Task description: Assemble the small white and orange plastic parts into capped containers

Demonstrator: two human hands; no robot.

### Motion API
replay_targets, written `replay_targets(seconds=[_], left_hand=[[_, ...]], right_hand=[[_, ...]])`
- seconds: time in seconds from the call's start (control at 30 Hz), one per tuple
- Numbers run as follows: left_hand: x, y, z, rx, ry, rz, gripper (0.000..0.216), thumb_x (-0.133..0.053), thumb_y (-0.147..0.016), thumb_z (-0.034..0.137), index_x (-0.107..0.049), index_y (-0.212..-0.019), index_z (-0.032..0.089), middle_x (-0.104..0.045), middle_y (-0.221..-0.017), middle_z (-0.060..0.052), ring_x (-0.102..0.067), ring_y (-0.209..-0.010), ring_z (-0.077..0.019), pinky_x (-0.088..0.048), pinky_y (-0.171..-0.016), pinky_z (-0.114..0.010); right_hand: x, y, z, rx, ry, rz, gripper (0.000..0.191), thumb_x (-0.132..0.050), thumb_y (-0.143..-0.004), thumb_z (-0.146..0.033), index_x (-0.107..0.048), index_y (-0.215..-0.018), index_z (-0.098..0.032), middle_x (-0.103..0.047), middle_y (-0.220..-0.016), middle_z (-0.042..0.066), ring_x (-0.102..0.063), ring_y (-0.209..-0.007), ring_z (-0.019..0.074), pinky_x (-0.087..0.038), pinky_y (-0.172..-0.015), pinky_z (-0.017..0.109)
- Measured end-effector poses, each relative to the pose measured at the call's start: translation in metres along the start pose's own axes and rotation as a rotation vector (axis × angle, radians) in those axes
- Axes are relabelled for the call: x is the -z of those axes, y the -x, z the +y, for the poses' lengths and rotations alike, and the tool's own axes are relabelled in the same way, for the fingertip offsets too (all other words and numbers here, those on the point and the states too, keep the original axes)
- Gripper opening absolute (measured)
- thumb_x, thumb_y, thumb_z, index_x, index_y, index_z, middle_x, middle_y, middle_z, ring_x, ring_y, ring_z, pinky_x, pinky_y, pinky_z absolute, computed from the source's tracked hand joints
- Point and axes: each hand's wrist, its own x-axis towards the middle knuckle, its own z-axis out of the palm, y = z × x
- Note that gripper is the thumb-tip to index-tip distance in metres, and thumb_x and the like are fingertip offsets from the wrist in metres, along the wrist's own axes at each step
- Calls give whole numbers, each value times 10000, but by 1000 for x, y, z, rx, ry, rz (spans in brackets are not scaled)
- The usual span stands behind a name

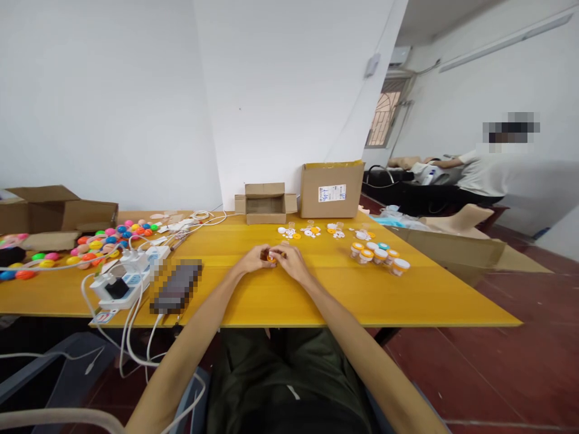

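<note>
My left hand [255, 258] and my right hand [293, 263] meet over the middle of the table [244, 295]. Between their fingertips is a small orange-and-white round part [271, 258], perhaps a lid; the fingers cover much of it. The fingers of both hands are closed around it. Just beyond them lie small piles of white and orange discs [289, 232], with a clear cup beside some of the piles. To the right of my right hand stand several small clear jars [365, 257] with orange, white and teal lids.
An open small carton [265, 204] and a larger cardboard box [332, 191] stand at the back. Leftward are a phone [176, 286], a power strip [136, 277] with cables, and colourful balls [108, 241]. Someone in a white shirt [486, 172] sits far right.
</note>
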Motion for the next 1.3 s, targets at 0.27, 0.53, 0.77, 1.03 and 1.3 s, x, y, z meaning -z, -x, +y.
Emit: replay_targets(seconds=[0.27,0.53,0.77,1.03,1.3], left_hand=[[0,0,2,23,34,-4,378,-848,-516,295,-554,-715,167,-567,-662,55,-541,-651,-103,-439,-648,-238],[1,0,4,21,2,6,333,-829,-525,288,-564,-686,167,-568,-626,55,-529,-622,-105,-424,-621,-240],[0,0,5,8,19,7,292,-809,-533,242,-555,-654,160,-547,-588,72,-520,-591,-92,-435,-624,-235],[-1,2,7,17,26,10,292,-812,-529,233,-560,-656,158,-560,-597,66,-527,-596,-94,-433,-633,-236],[-1,2,8,19,9,3,306,-819,-530,270,-557,-647,164,-563,-602,61,-542,-623,-108,-442,-639,-246]], right_hand=[[2,0,-2,12,0,-23,121,-624,-861,-215,-734,-813,-231,-715,-792,31,-625,-742,178,-476,-709,279],[0,1,-1,17,-14,-16,152,-601,-877,-238,-735,-805,-236,-716,-790,35,-624,-742,188,-485,-716,294],[0,1,-1,20,-5,-14,145,-604,-873,-239,-734,-810,-237,-714,-794,38,-629,-752,190,-481,-713,292],[1,0,-2,9,-32,-26,150,-599,-870,-226,-732,-801,-237,-725,-807,35,-645,-757,195,-492,-730,298],[2,1,-2,23,-33,-35,163,-584,-868,-214,-727,-795,-243,-731,-806,34,-652,-758,196,-495,-730,298]])
